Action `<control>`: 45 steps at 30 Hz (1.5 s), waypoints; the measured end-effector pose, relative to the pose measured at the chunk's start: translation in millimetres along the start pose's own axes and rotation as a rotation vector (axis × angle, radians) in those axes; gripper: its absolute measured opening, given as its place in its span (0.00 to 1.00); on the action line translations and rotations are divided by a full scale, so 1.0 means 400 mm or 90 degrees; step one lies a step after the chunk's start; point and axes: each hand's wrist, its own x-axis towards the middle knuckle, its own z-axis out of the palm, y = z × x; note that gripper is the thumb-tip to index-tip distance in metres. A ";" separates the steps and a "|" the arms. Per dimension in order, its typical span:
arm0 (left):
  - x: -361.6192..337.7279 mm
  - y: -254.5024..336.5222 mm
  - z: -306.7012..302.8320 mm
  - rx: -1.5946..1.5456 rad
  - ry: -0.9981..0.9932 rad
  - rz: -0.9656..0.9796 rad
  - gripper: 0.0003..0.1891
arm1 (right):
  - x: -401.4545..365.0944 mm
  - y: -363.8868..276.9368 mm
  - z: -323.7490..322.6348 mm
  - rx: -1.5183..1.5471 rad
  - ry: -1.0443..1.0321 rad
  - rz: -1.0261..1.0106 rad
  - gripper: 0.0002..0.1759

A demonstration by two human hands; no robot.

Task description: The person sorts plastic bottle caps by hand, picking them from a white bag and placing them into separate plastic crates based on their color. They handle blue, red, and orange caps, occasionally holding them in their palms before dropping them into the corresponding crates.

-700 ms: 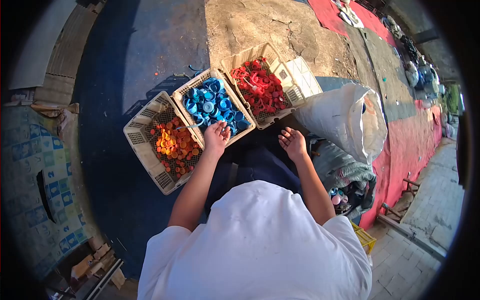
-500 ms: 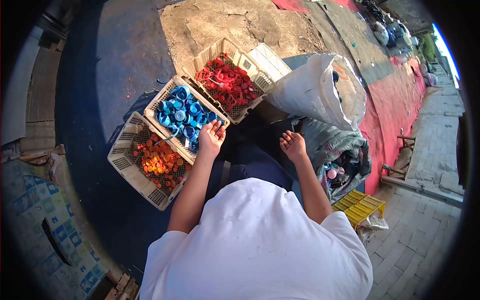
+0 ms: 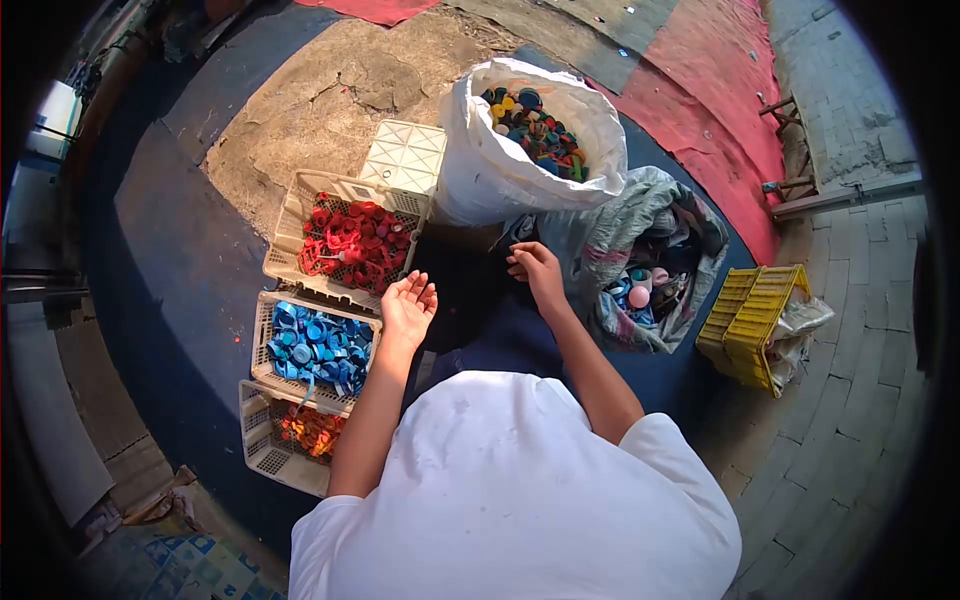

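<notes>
My left hand (image 3: 408,308) is palm up and empty, its fingers apart and a little bent, at the right edge of the crates. Beside it are red plastic caps (image 3: 362,238) in a cream crate and blue caps (image 3: 318,347) in another. Orange caps (image 3: 312,430) lie in a third crate, partly hidden by my left forearm. My right hand (image 3: 540,274) hovers over my dark-clothed lap, fingers loosely bent and nothing seen in them. Nearest to it are a white woven sack (image 3: 470,165) of mixed coloured caps (image 3: 538,130) and a grey-green sack (image 3: 600,245).
An upturned cream crate (image 3: 405,150) stands behind the red caps. Pink and pale items (image 3: 640,295) show inside the grey-green sack. A yellow crate (image 3: 745,325) with clear plastic stands at right. Red sheeting (image 3: 700,110) covers ground farther off; grey paving (image 3: 850,330) runs along the right.
The view has turned right, so the crates sit lower and farther left and the white sack's contents now show. Both hands stay empty; my left is now beside the red caps' crate.
</notes>
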 end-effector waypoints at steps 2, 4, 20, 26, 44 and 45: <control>0.063 -0.021 0.079 0.025 0.019 0.006 0.12 | 0.058 -0.042 -0.036 -0.038 0.000 -0.170 0.08; 0.105 -0.051 0.174 0.051 0.035 0.008 0.12 | 0.097 -0.123 -0.078 -0.105 0.017 -0.277 0.07; 0.163 -0.112 0.695 1.260 -0.381 0.914 0.20 | 0.433 -0.312 -0.269 -0.410 0.037 -0.335 0.15; 0.255 -0.046 0.695 1.419 -0.478 0.829 0.21 | 0.596 -0.212 -0.228 -0.669 0.005 -0.168 0.28; 0.247 0.031 0.779 1.129 -0.498 0.596 0.10 | 0.652 -0.202 -0.224 -0.588 0.068 -0.133 0.34; 0.244 0.026 0.793 1.078 -0.459 0.591 0.11 | 0.633 -0.245 -0.220 -0.540 0.071 -0.082 0.34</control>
